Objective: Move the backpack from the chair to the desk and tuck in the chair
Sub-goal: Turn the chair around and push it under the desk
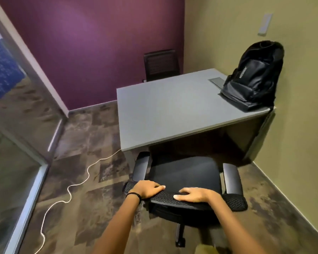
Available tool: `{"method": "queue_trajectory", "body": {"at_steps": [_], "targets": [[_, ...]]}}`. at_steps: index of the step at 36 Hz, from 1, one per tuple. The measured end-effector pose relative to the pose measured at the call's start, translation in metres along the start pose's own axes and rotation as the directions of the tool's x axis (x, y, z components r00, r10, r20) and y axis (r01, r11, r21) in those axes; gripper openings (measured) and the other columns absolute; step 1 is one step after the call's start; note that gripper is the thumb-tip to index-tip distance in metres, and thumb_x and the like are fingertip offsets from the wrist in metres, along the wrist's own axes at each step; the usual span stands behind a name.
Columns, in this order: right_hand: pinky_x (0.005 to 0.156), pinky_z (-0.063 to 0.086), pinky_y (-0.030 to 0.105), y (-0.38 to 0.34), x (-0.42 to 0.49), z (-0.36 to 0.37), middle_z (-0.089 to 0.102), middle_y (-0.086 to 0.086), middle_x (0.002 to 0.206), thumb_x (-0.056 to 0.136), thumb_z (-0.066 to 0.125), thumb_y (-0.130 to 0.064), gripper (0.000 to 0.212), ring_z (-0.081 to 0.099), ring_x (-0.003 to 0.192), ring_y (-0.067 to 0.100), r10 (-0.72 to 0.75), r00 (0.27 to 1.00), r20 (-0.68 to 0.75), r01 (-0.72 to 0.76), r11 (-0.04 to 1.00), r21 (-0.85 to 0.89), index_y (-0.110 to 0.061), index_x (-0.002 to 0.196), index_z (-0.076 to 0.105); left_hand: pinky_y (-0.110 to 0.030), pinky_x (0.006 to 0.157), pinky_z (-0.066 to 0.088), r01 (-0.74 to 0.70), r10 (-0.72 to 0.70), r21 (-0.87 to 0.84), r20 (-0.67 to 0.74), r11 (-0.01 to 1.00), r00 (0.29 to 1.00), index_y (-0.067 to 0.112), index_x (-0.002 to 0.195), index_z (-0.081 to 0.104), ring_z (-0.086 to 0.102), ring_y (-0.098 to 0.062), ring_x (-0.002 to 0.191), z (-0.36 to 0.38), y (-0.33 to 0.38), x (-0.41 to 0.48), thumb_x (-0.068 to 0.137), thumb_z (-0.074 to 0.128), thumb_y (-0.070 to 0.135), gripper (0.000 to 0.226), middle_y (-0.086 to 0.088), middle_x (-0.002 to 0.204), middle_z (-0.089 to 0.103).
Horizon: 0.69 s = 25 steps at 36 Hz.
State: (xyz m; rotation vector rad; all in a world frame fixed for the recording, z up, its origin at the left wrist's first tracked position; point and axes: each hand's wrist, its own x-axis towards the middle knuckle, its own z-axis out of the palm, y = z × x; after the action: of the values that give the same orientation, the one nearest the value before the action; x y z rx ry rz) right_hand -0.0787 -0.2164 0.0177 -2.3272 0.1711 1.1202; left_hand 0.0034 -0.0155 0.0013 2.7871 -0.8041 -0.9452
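head view, downward over chair [184, 177]

light: dim, soft, even indoor
shadow: you get deep black under the desk [165, 110]
blur: slight softness overall
edges: your wide lens bends the glass partition [13, 125]

Backpack [253, 77], upper right of frame: black, with small pale lettering on its front. Desk [165, 110], centre: plain grey top. Chair [184, 176], lower centre: black seat and armrests; black mesh pattern on the backrest top. Second chair [161, 64], upper centre: black. Rear wall [92, 43]: plain purple. Right-hand wall [301, 134]: plain olive green. Carpet [92, 143], lower left: mottled brown and grey squares. Cord [70, 191] across carpet: white. Wristband [134, 195], lower centre: black. Wall plate [264, 24], upper right: pale grey.
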Motion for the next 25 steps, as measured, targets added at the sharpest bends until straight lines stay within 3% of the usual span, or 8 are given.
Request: {"method": "queue_trajectory", "body": {"at_steps": [4, 8, 10, 12, 19, 25], "targets": [[0.095, 0.041, 0.039, 0.003, -0.006, 0.022, 0.059, 0.001, 0.130, 0.083, 0.028, -0.073, 0.066, 0.054, 0.118, 0.022, 0.018, 0.933, -0.360, -0.035, 0.999, -0.040, -0.028, 0.123, 0.055, -0.039, 0.097, 0.044, -0.066, 0.067, 0.019, -0.047, 0.998, 0.997, 0.032, 0.124, 0.058, 0.055, -0.025, 0.118, 0.006, -0.004, -0.004, 0.094, 0.024, 0.059, 0.052, -0.002, 0.130, 0.062], [0.082, 0.043, 0.036, 0.006, -0.017, 0.048, 0.071, 0.008, 0.097, 0.097, 0.032, -0.043, 0.043, 0.064, 0.092, 0.027, 0.052, 0.691, -0.721, -0.073, 0.997, 0.002, -0.013, 0.094, 0.064, -0.037, 0.085, 0.047, -0.120, 0.127, 0.054, -0.159, 0.991, 0.979, 0.027, 0.113, 0.060, 0.062, -0.026, 0.106, 0.013, -0.010, -0.009, 0.093, 0.025, 0.060, 0.052, -0.004, 0.115, 0.069], [0.079, 0.045, 0.036, 0.010, -0.023, 0.059, 0.072, 0.011, 0.085, 0.096, 0.032, -0.034, 0.044, 0.065, 0.082, 0.029, 0.059, 0.556, -0.829, -0.092, 0.996, 0.008, -0.009, 0.081, 0.065, -0.037, 0.082, 0.049, -0.150, 0.157, 0.049, -0.213, 0.987, 0.964, 0.025, 0.108, 0.063, 0.064, -0.027, 0.100, 0.017, -0.011, -0.014, 0.093, 0.027, 0.059, 0.052, -0.005, 0.107, 0.071], [0.073, 0.047, 0.036, 0.016, -0.027, 0.065, 0.071, 0.014, 0.074, 0.093, 0.036, -0.029, 0.043, 0.066, 0.074, 0.031, 0.055, 0.485, -0.873, -0.111, 0.994, 0.001, -0.006, 0.071, 0.066, -0.037, 0.081, 0.048, -0.177, 0.182, 0.042, -0.269, 0.983, 0.946, 0.024, 0.106, 0.065, 0.065, -0.026, 0.096, 0.019, -0.011, -0.019, 0.094, 0.029, 0.057, 0.050, -0.005, 0.103, 0.073], [0.075, 0.046, 0.037, 0.018, -0.032, 0.062, 0.072, 0.017, 0.088, 0.096, 0.041, -0.027, 0.040, 0.064, 0.085, 0.035, 0.163, 0.499, -0.851, -0.155, 0.983, 0.097, -0.003, 0.079, 0.068, -0.039, 0.076, 0.051, -0.206, 0.182, -0.024, -0.380, 0.978, 0.907, 0.015, 0.083, 0.070, 0.064, -0.026, 0.076, 0.026, -0.008, -0.036, 0.086, 0.020, 0.064, 0.071, -0.008, 0.081, 0.073], [0.075, 0.046, 0.038, 0.018, -0.034, 0.064, 0.072, 0.017, 0.088, 0.096, 0.041, -0.030, 0.042, 0.064, 0.084, 0.033, 0.204, 0.545, -0.813, -0.122, 0.979, 0.164, -0.003, 0.081, 0.069, -0.040, 0.079, 0.052, -0.220, 0.190, -0.025, -0.419, 0.975, 0.888, 0.014, 0.082, 0.071, 0.065, -0.025, 0.075, 0.030, -0.008, -0.039, 0.080, 0.011, 0.069, 0.081, -0.009, 0.078, 0.073]]}}
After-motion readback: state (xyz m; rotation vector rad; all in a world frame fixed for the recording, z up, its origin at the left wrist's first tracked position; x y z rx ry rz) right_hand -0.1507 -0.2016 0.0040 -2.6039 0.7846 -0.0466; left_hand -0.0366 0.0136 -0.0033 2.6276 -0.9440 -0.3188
